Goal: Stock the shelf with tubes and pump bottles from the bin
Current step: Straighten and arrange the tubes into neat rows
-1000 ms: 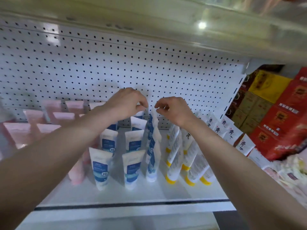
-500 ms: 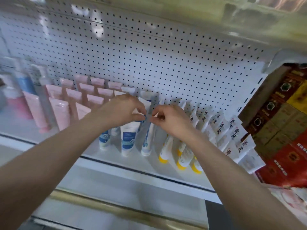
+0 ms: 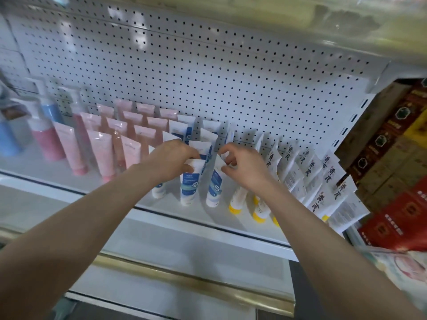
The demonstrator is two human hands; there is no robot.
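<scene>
Rows of tubes stand cap-down on the white shelf (image 3: 208, 218). My left hand (image 3: 172, 159) pinches the crimped top of a white-and-blue tube (image 3: 190, 188) in the front row. My right hand (image 3: 242, 167) pinches the top of the neighbouring white-and-blue tube (image 3: 215, 188). More blue tubes stand behind them. Pink tubes (image 3: 101, 155) fill the left side. White tubes with yellow caps (image 3: 235, 202) lean to the right, partly hidden by my right wrist. Pump bottles (image 3: 45, 132) in pink and blue stand at the far left. No bin is in view.
A white pegboard (image 3: 208, 72) backs the shelf and another shelf (image 3: 300, 24) hangs overhead. Red and brown cartons (image 3: 392, 169) are stacked beyond the right upright. A lower shelf edge with a gold strip (image 3: 184, 280) runs below my forearms.
My hands have come down from tubes at the back of the blue row to the front pair. The camera has pulled back and swung left, bringing the pump bottles into view.
</scene>
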